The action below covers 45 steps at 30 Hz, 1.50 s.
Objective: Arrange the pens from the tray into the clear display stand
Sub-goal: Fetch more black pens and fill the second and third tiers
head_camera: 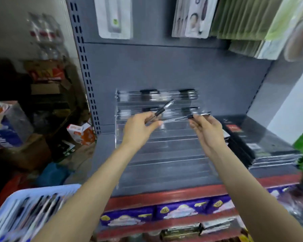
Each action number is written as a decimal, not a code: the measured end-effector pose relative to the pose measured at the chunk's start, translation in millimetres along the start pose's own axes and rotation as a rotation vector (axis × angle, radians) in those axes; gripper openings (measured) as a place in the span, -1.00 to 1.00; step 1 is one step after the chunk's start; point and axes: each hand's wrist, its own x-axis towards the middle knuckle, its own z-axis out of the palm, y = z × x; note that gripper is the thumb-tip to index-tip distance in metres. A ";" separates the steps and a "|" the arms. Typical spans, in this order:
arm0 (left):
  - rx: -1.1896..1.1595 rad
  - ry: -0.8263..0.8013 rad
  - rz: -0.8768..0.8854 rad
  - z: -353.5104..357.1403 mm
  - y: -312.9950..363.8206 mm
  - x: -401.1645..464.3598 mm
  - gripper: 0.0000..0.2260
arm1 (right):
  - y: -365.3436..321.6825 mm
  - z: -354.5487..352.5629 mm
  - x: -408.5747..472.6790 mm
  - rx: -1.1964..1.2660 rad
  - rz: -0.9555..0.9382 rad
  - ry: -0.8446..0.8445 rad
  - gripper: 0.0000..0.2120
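Over the stand, both hands up at its second tier from the top. Left hand pinches one pen, tip angled up and away toward the stand's top row. Right hand holds a second pen by its dark end, barrel lying nearly level and reaching left until it almost meets the left thumb. Both grips narrow, fingers curled round the barrels. Neither pen seated yet, as far as I can judge through the blur.

Progress: top row of the stand holds pens across its width; second row also shows pens behind my hands, count not readable. All tiers below the hands look bare, clear steps down to the stand's front edge.

Left of the stand and nearer to me, the tray still carries many pens lying side by side. So the job reads as early: two rows started or filled, most rows open, most stock still in the tray.

Right of the stand, black packs stacked flat on the shelf.
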 end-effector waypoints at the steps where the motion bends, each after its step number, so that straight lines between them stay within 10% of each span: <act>1: 0.001 -0.001 0.010 12.0 6.9 8.7 -0.96 | -4.1 -6.5 11.2 -0.003 0.002 -0.014 -0.83; 13: 0.107 -0.026 -0.006 52.5 23.2 71.6 -0.90 | -24.1 -39.5 94.1 -0.293 -0.042 -0.142 -0.97; 19: 0.406 0.054 -0.091 40.3 11.2 80.8 -0.95 | -19.0 -57.5 123.6 -0.703 -0.112 -0.133 -0.52; 45: 0.504 -0.270 0.116 69.7 25.3 97.6 -0.68 | -11.7 -59.4 119.1 -0.760 -0.056 -0.179 -0.63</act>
